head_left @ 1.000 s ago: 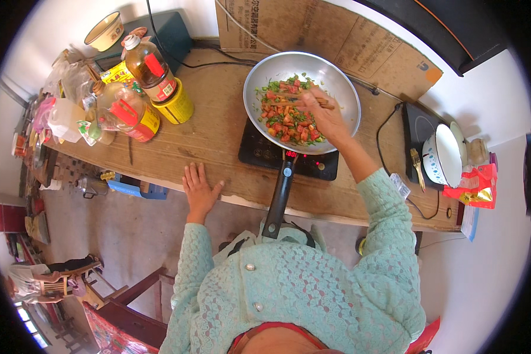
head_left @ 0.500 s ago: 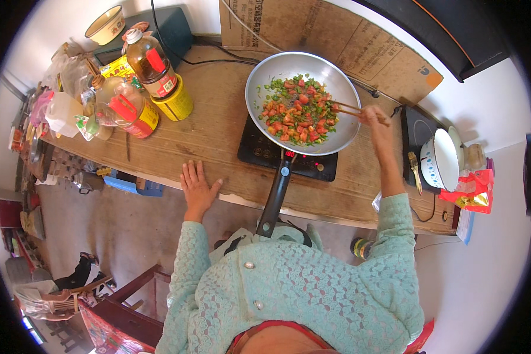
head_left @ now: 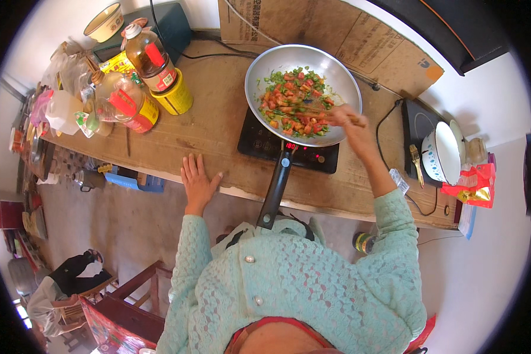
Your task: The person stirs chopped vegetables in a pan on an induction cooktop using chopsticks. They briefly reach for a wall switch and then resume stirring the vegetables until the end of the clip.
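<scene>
In my right hand (head_left: 355, 131) is a pair of wooden chopsticks (head_left: 304, 110), their tips down in the food. My fingers close round their upper ends over the right rim of a silver-grey frying pan (head_left: 343, 68). Chopped red tomato and green pepper pieces (head_left: 294, 97) lie in the pan. The pan sits on a black induction cooker (head_left: 320, 161) with lit red digits, its black handle (head_left: 274, 192) pointing toward me. My left hand (head_left: 200, 183) rests flat on the table's front edge, fingers apart, left of the handle, holding nothing.
On the wooden table (head_left: 218, 106), oil bottles (head_left: 150, 59) and a yellow tin (head_left: 176, 97) stand left. At right are a second black cooktop (head_left: 416, 127), a white enamel bowl (head_left: 446, 154), a brush (head_left: 416, 166) and a red packet (head_left: 475, 183). Cardboard (head_left: 336, 50) leans behind. A person (head_left: 50, 298) sits lower left.
My right hand has moved left and down with the chopsticks, sweeping the food toward the pan's near left. Bare pan shows at the right. My left hand has stayed in place.
</scene>
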A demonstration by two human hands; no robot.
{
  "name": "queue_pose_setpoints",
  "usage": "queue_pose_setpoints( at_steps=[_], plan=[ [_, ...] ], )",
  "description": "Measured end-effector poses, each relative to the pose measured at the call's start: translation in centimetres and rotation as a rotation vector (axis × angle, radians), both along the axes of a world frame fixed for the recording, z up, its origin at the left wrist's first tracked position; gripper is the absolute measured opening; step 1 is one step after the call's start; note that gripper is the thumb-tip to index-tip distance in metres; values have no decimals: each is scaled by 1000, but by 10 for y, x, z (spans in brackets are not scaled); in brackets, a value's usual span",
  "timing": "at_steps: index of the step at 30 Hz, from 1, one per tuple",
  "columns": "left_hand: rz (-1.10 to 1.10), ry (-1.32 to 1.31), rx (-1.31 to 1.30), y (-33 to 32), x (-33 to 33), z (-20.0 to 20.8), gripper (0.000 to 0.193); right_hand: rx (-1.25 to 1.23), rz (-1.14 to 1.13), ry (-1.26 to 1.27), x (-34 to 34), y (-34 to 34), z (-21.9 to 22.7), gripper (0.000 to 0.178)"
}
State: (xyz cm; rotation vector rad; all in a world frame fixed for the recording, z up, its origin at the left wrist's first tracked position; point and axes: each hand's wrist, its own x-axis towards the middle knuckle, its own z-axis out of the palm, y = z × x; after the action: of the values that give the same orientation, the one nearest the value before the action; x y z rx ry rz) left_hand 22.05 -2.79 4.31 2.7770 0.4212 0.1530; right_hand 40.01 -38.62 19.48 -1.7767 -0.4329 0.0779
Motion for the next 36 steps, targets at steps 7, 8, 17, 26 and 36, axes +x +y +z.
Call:
queue_pose_setpoints(
  at_steps=[7, 8, 17, 26, 36],
  plan=[
    [13, 30, 15, -1, 0, -1, 84, -96, -164, 130, -17, -51, 55, 34],
    [15, 41, 15, -1, -1, 0, 84, -78, -146, 116, -17, -44, 47, 34],
    [9, 57, -10, 2, 1, 3, 84, 64, 93, 8, -29, 27, 29, 29],
    [6, 30, 1, 1, 1, -2, 83, 20, 15, 53, 0, -22, 15, 21],
    [7, 68, -8, -1, 2, 0, 85, -137, -106, -200, -4, -45, -7, 25]
  ],
)
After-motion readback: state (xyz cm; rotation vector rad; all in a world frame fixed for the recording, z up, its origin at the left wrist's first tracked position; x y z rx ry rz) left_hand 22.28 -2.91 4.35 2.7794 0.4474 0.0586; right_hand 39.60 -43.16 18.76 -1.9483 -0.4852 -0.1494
